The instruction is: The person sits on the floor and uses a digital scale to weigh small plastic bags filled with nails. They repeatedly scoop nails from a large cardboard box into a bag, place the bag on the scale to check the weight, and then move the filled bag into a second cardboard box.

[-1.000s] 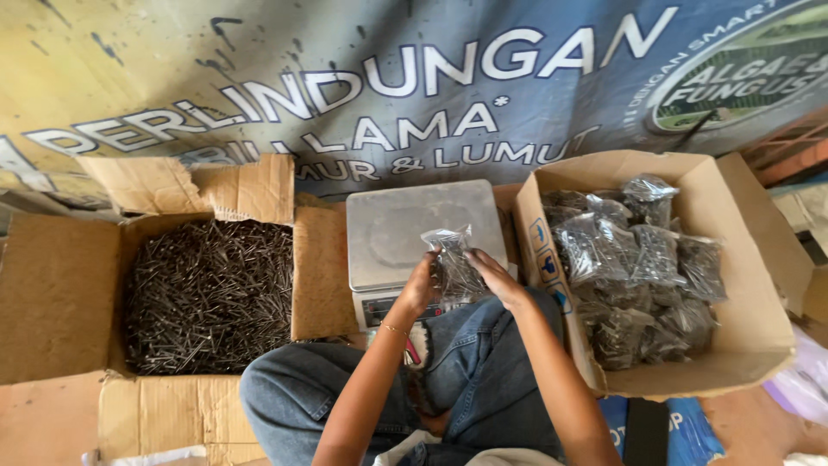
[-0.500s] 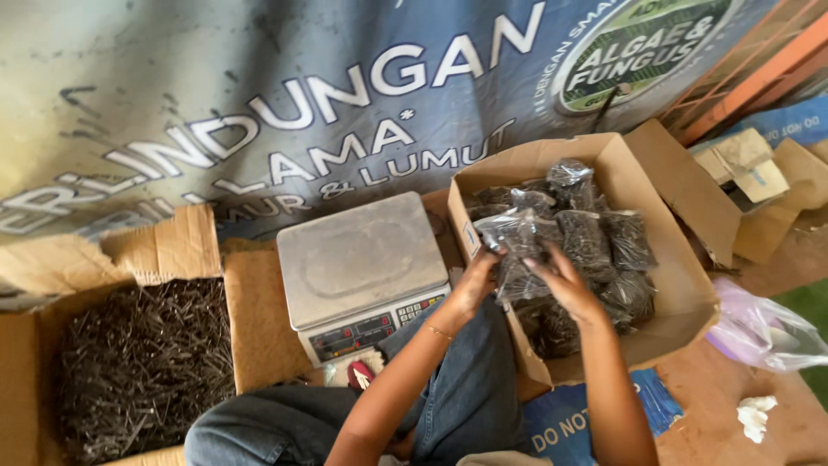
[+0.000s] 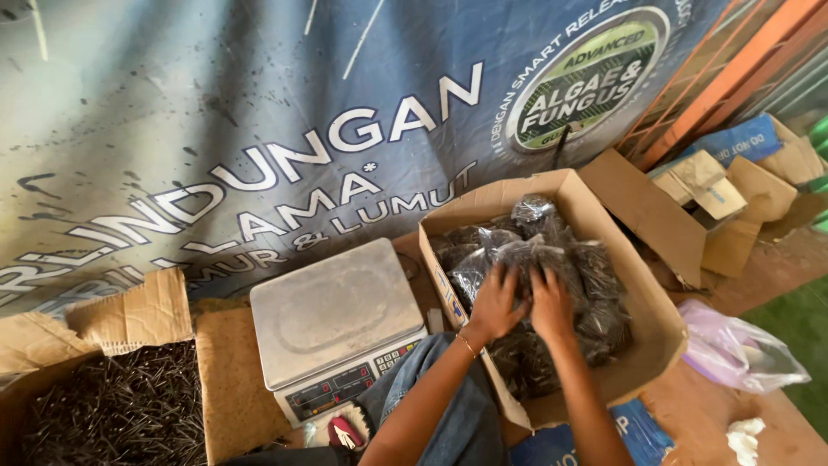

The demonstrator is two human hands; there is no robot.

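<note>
Count by kind, head view. Hands: two, left hand [image 3: 496,302] and right hand [image 3: 552,302], both inside one box. Weighing scale [image 3: 336,324]: one. Open cardboard boxes: two, the box of bags [image 3: 642,345] and the box of nails [image 3: 112,414]. Clear bags of nails [image 3: 595,272]: many, overlapping, exact number cannot be told. Banner [image 3: 259,129]: one. Bracelet [image 3: 467,345]: one.

Box [image 3: 642,345] open on top, flaps out; both hands [image 3: 522,302] were down among packed bags [image 3: 595,267], little slack between them. Scale [image 3: 332,311] stood just left of the box wall, its top bare. Banner [image 3: 259,129] closed off the rear.
</note>
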